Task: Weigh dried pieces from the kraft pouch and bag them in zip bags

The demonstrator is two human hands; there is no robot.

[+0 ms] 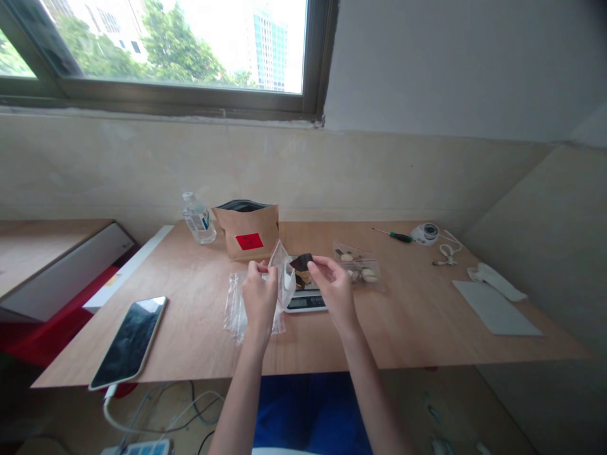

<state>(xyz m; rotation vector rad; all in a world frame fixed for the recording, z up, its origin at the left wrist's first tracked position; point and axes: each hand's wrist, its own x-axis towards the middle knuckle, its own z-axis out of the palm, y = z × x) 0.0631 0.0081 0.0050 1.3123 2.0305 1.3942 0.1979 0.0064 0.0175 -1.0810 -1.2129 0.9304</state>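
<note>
My left hand (260, 292) is closed on the edge of a clear zip bag (283, 268), which it holds up with its mouth towards the right. Between the thumb and fingers of my right hand (334, 287) is a dark brown, dried-looking piece (301, 261), close beside the bag. Beneath the hands sits a small digital kitchen scale (307, 302), its display facing me and too small to read. More brownish pieces (302, 279) show at the scale, partly hidden by bag and hand. A stack of flat clear bags (234, 306) lies under my left hand.
Filled zip bags (365, 273) lie right of the scale. Behind stand a brown paper pouch (251, 230) and a water bottle (199, 221). A phone (130, 341) on a cable lies left. At the right are a screwdriver (398, 237), a white round device (425, 234) and white paper (496, 308).
</note>
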